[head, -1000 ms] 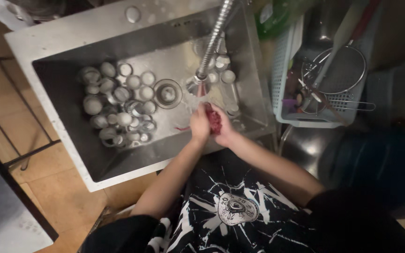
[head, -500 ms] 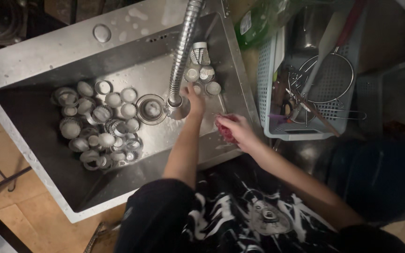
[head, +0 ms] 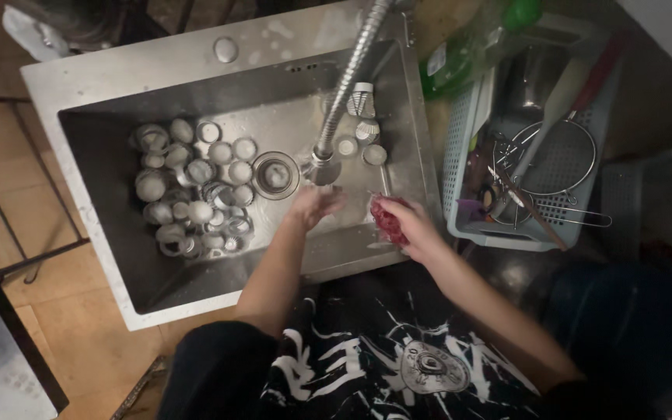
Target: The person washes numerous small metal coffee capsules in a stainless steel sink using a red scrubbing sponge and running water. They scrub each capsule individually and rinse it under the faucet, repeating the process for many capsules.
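My right hand [head: 414,225] is closed around a red scrubbing pad [head: 388,221] at the right inner edge of the steel sink [head: 103,85]. Under the faucet head [head: 322,159] my left hand [head: 314,205] is cupped with fingers apart and holds nothing that I can see. Several small round metal cups [head: 192,198] lie in a heap on the sink floor to the left of the drain [head: 275,174]. A few more small cups [head: 363,140] sit behind the faucet hose [head: 351,70].
A light plastic dish rack [head: 468,148] stands right of the sink, holding a wire strainer [head: 558,159], utensils and a pot. A green bottle [head: 468,47] sits at the sink's back right corner. Wooden floor lies to the left.
The hands have come apart: the left one dropped back from the faucet head to below it, the right one stays at the sink's right edge with the red pad. The view shifted slightly.
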